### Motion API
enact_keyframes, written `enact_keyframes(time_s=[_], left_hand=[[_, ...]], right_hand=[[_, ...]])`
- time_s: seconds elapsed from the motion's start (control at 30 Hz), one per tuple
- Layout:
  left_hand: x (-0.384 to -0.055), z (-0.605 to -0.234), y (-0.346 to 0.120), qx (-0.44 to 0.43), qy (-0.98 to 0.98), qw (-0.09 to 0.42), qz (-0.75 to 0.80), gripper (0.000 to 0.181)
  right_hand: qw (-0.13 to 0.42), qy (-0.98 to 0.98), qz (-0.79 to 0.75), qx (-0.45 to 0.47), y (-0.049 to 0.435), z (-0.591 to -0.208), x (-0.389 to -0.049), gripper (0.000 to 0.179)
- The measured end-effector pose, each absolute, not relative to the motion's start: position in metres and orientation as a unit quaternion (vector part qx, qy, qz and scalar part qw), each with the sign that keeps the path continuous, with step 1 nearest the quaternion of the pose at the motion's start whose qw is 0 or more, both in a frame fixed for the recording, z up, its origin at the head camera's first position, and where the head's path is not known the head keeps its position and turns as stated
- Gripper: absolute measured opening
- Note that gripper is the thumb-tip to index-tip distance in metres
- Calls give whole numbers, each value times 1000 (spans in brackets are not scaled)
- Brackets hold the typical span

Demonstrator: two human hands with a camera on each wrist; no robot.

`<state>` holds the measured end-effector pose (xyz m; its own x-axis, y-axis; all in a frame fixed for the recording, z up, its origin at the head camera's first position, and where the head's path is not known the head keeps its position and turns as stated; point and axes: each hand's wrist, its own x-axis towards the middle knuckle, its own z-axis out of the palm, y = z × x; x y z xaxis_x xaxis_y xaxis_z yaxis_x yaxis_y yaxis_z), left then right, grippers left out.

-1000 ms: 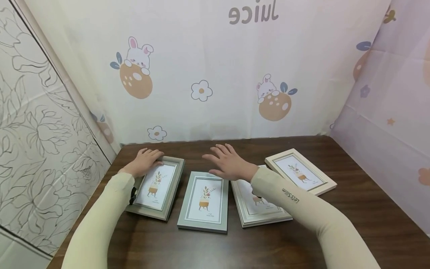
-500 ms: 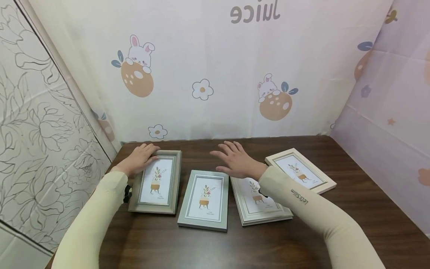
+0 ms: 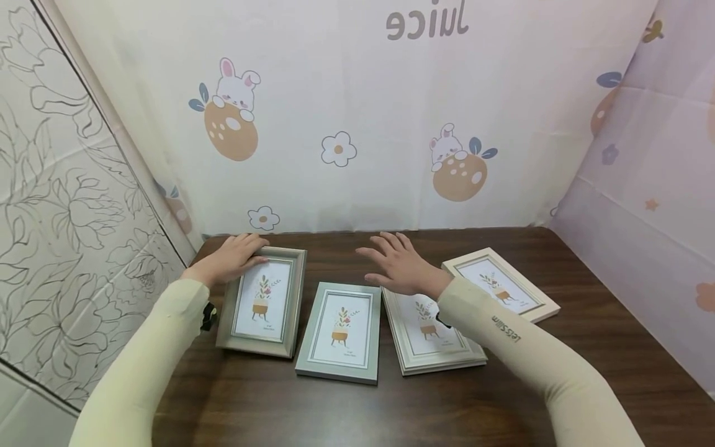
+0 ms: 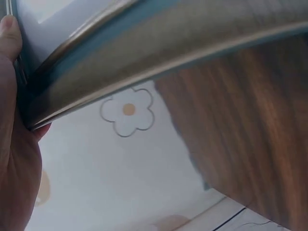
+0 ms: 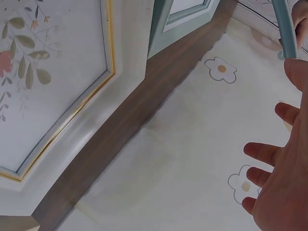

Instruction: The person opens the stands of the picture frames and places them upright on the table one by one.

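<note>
My left hand (image 3: 231,257) grips the far left corner of a grey-beige picture frame (image 3: 223,326), which shows a potted-plant print. In the left wrist view, the thumb (image 4: 9,38) lies on the front of this frame (image 4: 168,53) and a fingertip shows past its edge. Over the far edge of a cream-white picture frame (image 3: 410,363), my right hand (image 3: 403,268) is held with its fingers spread and nothing in them. That frame's far part is hidden by the hand and sleeve. Between the hands lies a grey-green picture frame (image 3: 307,354).
Another cream picture frame (image 3: 539,310) lies askew at the right, partly behind the right sleeve. All are on a dark brown wooden table (image 3: 346,416). A white cloth (image 3: 380,180) with rabbits and flowers hangs along the back edge, and a lilac-tinted one (image 3: 631,217) at the right.
The grey-beige frame has shifted away from me with my left hand and turned straighter. My right hand has drifted slightly right, fingers still spread.
</note>
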<state>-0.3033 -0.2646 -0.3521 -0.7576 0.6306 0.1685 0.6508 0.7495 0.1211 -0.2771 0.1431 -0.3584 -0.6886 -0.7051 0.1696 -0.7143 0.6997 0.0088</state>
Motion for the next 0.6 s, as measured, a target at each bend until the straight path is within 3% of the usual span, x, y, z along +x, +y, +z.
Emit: enact_keyframes(time_s=[0.6], left_hand=[[-294, -305, -241, -380, -915, 130, -50, 32]], right_hand=[[91, -926, 67, 360, 168, -351, -282, 59]])
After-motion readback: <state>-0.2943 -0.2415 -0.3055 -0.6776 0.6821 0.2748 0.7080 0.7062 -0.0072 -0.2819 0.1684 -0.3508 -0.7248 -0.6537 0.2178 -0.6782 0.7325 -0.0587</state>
